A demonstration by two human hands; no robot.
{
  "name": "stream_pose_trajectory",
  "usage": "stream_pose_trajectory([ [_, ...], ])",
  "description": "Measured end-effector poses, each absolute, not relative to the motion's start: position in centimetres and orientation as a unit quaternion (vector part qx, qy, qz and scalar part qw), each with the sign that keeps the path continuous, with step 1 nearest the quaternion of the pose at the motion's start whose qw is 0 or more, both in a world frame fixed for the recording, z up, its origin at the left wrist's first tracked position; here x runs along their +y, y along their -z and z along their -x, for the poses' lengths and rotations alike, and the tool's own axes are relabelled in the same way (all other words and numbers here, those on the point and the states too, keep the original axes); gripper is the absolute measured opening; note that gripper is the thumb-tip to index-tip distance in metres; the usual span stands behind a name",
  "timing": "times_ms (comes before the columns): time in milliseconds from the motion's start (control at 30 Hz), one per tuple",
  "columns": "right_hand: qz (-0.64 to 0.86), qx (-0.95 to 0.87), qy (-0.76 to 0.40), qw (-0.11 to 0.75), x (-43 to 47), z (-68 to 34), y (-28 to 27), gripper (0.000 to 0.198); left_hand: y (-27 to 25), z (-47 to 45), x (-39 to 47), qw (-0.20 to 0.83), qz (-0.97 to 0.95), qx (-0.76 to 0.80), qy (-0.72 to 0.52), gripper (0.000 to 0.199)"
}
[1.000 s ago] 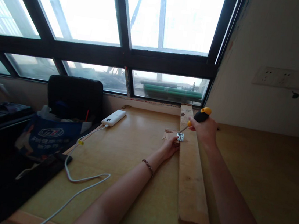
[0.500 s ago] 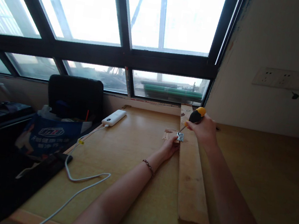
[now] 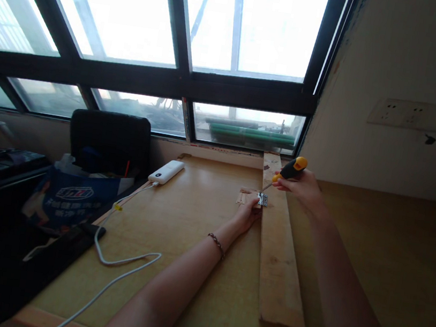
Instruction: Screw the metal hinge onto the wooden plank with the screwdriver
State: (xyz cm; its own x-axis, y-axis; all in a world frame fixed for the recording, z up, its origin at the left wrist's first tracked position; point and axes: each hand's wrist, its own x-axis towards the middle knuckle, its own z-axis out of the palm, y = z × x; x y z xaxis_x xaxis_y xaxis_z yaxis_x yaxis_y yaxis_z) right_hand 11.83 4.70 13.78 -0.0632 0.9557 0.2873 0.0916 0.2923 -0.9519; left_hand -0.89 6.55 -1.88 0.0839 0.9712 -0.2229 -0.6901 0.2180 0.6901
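Note:
A long wooden board (image 3: 280, 259) lies lengthwise on the table (image 3: 187, 267). At its left edge sits a metal hinge (image 3: 263, 199), which spans onto a small wooden block (image 3: 244, 195). My left hand (image 3: 248, 211) is closed on the block, with the thumb against the hinge; its other fingers are partly hidden. My right hand (image 3: 303, 189) grips a black and yellow screwdriver (image 3: 292, 167) by the handle's lower end. The screwdriver leans up to the right, and its tip reaches down to the hinge. Whether a screw is under the tip is too small to tell.
A white power bank (image 3: 167, 171) with a white cable (image 3: 127, 260) lies on the table's left side. Beyond that edge stand a black chair (image 3: 111, 140) and a blue bag (image 3: 71, 197). A window and a wall with sockets (image 3: 411, 116) bound the far side.
The screwdriver's handle has tilted further to the right, and my right hand has shifted right with it. My left hand, the hinge and the board stay in place.

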Motion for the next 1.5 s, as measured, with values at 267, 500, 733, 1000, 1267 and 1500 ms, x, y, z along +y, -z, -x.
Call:
stream_pose_trajectory([
  [267, 0.532, -0.589, -0.178, 0.582, 4.5, -11.1, -13.3, 0.037, 1.7, 0.8, 6.4, 0.696, -0.216, 0.338, -0.595, 0.019],
  [500, 0.581, -0.585, -0.166, 0.540, 4.0, -12.0, -14.5, 0.034, 1.7, 1.2, 6.8, 0.647, -0.280, 0.389, -0.594, 0.016],
  [733, 0.607, -0.599, -0.127, 0.507, 4.6, -12.2, -14.1, 0.027, 2.1, 1.8, 7.0, 0.575, -0.378, 0.489, -0.536, 0.030],
  [1000, 0.627, -0.604, -0.091, 0.484, 4.3, -12.2, -14.5, 0.024, 0.7, 1.7, 5.8, 0.582, -0.387, 0.495, -0.517, 0.033],
  [1267, 0.607, -0.619, -0.101, 0.488, 4.4, -12.2, -14.4, 0.026, 0.6, 1.8, 5.8, 0.573, -0.387, 0.493, -0.529, 0.027],
  [1500, 0.487, -0.621, -0.330, 0.517, 4.0, -11.9, -14.5, 0.026, 0.4, 2.1, 5.8, 0.575, -0.385, 0.482, -0.537, 0.026],
])
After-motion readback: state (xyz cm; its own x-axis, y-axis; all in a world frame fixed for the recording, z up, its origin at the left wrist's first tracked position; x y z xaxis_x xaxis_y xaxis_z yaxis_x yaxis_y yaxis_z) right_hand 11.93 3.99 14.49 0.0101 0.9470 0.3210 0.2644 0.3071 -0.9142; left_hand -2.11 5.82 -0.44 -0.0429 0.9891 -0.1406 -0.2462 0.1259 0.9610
